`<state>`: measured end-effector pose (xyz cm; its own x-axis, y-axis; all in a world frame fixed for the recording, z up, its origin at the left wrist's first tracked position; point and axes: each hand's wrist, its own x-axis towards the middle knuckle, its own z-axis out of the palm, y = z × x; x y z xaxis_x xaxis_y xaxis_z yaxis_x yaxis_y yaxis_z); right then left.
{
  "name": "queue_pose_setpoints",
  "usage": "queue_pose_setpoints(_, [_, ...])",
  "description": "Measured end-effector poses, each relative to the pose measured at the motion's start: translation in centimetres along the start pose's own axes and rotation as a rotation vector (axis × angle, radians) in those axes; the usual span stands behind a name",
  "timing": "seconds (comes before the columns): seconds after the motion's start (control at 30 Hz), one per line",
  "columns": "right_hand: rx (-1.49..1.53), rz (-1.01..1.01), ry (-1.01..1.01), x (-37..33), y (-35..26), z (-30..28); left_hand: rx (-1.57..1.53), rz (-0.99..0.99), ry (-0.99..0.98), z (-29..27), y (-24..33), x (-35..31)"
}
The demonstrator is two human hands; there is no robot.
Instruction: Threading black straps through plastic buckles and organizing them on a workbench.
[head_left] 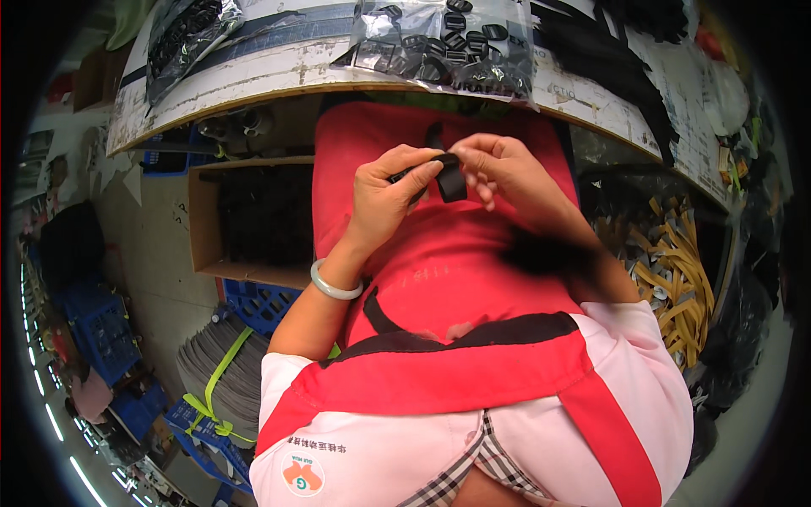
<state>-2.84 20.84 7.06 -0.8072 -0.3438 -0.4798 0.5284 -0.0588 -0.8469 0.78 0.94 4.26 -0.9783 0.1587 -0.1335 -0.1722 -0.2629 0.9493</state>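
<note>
My left hand [380,194] is closed over my lap, its thumb and forefinger pinching a black webbing strap [453,181]. One length of the strap folds down between my two hands. A small dark part shows under the left fingers, too hidden to name. My right hand [511,173] meets the strap's upper fold with thumb and forefinger pressed together, the other fingers loosely curled. Both hands are in front of the red apron [456,245], near the table's edge. A clear bag of black plastic buckles [456,46] lies on the table just beyond them.
The worn white table [228,89] curves across the front. On it are another bag of black parts [190,38] and black straps [591,63]. A cardboard box [207,245] with black material stands at left, above a grey coil [221,363]. Tan strips [676,279] are piled at right.
</note>
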Motion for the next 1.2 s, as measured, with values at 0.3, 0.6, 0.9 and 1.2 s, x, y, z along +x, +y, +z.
queue_pose_setpoints(0.3, [-0.022,-0.089,-0.083,3.2,1.1,1.0,0.31,-0.021,0.249,-7.3,10.6,-7.6])
queue_pose_setpoints(0.6, [-0.395,-0.02,-0.44,2.7,0.6,6.9,0.38,0.067,0.375,-7.6,8.1,-8.4])
queue_pose_setpoints(0.9, [-0.374,0.059,-0.5,2.8,2.0,5.0,-0.01,-0.156,-0.063,-2.6,1.7,-4.2])
queue_pose_setpoints(1.2, [-0.252,0.018,-0.319,2.7,0.1,1.5,-0.259,-0.424,-0.131,-4.7,0.6,-2.8])
